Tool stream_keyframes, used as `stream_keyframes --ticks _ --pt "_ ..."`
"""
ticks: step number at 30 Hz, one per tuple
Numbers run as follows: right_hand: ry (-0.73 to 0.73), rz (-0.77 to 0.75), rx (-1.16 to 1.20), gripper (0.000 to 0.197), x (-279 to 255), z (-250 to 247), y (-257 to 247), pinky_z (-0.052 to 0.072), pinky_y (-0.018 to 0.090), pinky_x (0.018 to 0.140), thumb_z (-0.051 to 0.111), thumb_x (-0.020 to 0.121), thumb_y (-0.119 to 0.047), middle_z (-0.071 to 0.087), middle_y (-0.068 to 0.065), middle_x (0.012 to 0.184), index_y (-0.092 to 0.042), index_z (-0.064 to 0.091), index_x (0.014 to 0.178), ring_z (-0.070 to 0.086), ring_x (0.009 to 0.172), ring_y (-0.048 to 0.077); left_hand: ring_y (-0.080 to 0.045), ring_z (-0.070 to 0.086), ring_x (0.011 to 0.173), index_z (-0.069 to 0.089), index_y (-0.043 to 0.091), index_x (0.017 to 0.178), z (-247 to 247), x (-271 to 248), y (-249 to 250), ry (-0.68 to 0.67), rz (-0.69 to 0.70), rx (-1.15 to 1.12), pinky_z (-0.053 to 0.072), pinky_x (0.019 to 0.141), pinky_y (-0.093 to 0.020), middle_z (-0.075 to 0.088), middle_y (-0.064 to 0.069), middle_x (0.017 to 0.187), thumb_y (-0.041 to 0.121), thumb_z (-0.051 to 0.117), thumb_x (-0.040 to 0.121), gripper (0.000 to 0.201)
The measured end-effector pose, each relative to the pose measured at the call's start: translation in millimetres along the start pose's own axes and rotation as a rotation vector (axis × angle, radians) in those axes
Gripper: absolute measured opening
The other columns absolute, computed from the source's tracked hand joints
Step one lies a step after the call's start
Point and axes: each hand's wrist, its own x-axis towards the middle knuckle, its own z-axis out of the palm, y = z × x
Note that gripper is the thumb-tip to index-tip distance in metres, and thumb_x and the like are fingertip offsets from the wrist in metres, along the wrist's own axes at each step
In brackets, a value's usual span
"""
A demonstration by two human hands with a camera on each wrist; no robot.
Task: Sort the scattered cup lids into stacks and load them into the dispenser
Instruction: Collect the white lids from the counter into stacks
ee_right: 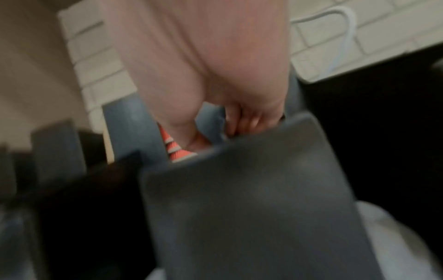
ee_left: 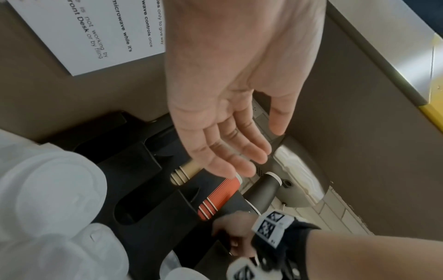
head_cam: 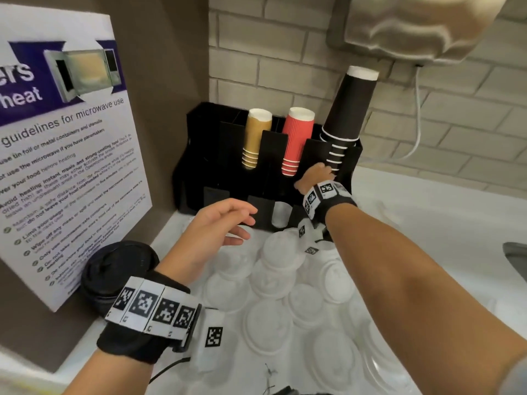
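Note:
Several white cup lids (head_cam: pixel 273 280) lie scattered and partly stacked on the white counter, and they show in the left wrist view as white lids (ee_left: pixel 48 189). A black dispenser (head_cam: pixel 205 155) stands at the back holding tan, red and black cup stacks. One front slot shows white lids (head_cam: pixel 281 213). My right hand (head_cam: pixel 319 173) reaches down into a slot beside the black cups, fingers curled behind the front panel (ee_right: pixel 251 189). What the right hand (ee_right: pixel 223 130) holds is hidden. My left hand (head_cam: pixel 242 223) hovers open and empty above the lids, before the dispenser.
A stack of black lids (head_cam: pixel 119 269) sits at the left against a microwave guideline sign (head_cam: pixel 65 155). A wall-mounted unit (head_cam: pixel 413 27) with a white cord hangs at the top right. A sink edge (head_cam: pixel 516 260) shows at the far right.

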Motion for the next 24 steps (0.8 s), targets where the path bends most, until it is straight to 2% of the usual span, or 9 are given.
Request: stream_keyframes --ticks 2,5,7,9,11,12,15,21,24 --pt "-0.057 -0.086 -0.197 0.04 7.8 0.7 1.4 0.045 0.036 0.097 0.061 0.091 -0.02 0.054 0.011 0.13 -0.004 0.051 0.126 0.052 0.122 0.029 -0.011 0.068 0.077 0.075 0.032 0.089 -0.6 3.1 -0.7 -0.003 -0.006 -0.014 0.056 0.073 -0.023 0.072 0.005 0.088 0.021 0.053 0.098 0.026" --pt "-0.115 -0.128 -0.36 0.026 10.0 -15.9 -1.0 0.048 0.035 0.076 0.062 0.089 -0.02 0.064 0.005 0.116 -0.01 0.063 0.113 0.061 0.11 0.025 -0.011 0.068 0.077 0.075 0.033 0.088 -0.5 8.2 -2.0 -0.005 -0.013 -0.025 0.056 0.072 -0.023 0.072 0.006 0.087 0.021 0.053 0.097 0.026" --pt "-0.11 -0.171 -0.385 0.023 9.7 -25.2 -8.7 0.046 0.034 0.07 0.063 0.086 -0.023 0.066 0.004 0.113 -0.01 0.065 0.106 0.063 0.106 0.023 -0.01 0.068 0.077 0.074 0.035 0.086 0.2 12.0 -2.6 -0.006 -0.013 -0.022 0.056 0.072 -0.022 0.072 0.008 0.087 0.022 0.053 0.098 0.027" --pt "-0.117 -0.252 -0.369 0.028 8.6 -23.8 -16.3 0.052 0.035 0.079 0.063 0.087 -0.023 0.064 0.01 0.118 -0.006 0.063 0.108 0.062 0.108 0.028 -0.01 0.068 0.077 0.074 0.037 0.085 0.9 15.0 -2.6 -0.007 -0.013 -0.022 0.056 0.071 -0.021 0.072 0.008 0.087 0.022 0.054 0.097 0.028" --pt "-0.153 -0.361 -0.307 0.038 6.8 -15.1 -20.3 0.044 0.04 0.097 0.057 0.092 -0.022 0.056 0.016 0.13 -0.001 0.058 0.123 0.053 0.12 0.033 -0.01 0.068 0.076 0.074 0.037 0.085 0.8 16.9 -2.2 -0.006 -0.012 -0.026 0.056 0.071 -0.021 0.072 0.008 0.087 0.023 0.054 0.097 0.028" --pt "-0.187 -0.416 -0.297 0.039 7.3 -9.1 -20.3 0.04 0.04 0.1 0.054 0.094 -0.022 0.053 0.018 0.134 -0.001 0.055 0.127 0.05 0.123 0.033 -0.01 0.068 0.076 0.074 0.037 0.085 0.6 17.5 -1.9 -0.003 -0.015 -0.027 0.056 0.071 -0.021 0.072 0.008 0.087 0.023 0.054 0.097 0.028" --pt "-0.38 -0.453 -0.433 0.038 7.0 10.6 -28.2 0.039 0.035 0.103 0.049 0.098 -0.024 0.054 0.011 0.134 -0.005 0.052 0.131 0.053 0.113 0.025 -0.01 0.068 0.077 0.074 0.037 0.084 -1.0 17.0 -1.6 0.003 -0.024 -0.031 0.056 0.073 -0.022 0.072 0.008 0.087 0.022 0.054 0.097 0.028" --pt "-0.433 -0.47 -0.505 0.037 12.9 29.5 -28.7 0.041 0.039 0.096 0.057 0.093 -0.024 0.058 0.017 0.129 -0.003 0.06 0.123 0.052 0.122 0.035 -0.011 0.066 0.077 0.071 0.025 0.095 -4.1 9.8 0.9 -0.003 -0.032 -0.026 0.054 0.075 -0.025 0.071 0.008 0.085 0.019 0.054 0.098 0.018" --pt "-0.455 -0.508 -0.583 0.041 13.0 33.4 -30.4 0.048 0.035 0.095 0.065 0.082 -0.04 0.067 0.006 0.105 -0.012 0.065 0.113 0.062 0.102 0.028 -0.011 0.065 0.076 0.07 0.023 0.095 -6.3 8.6 2.1 -0.003 -0.033 -0.028 0.053 0.074 -0.024 0.07 0.008 0.085 0.018 0.053 0.098 0.018"
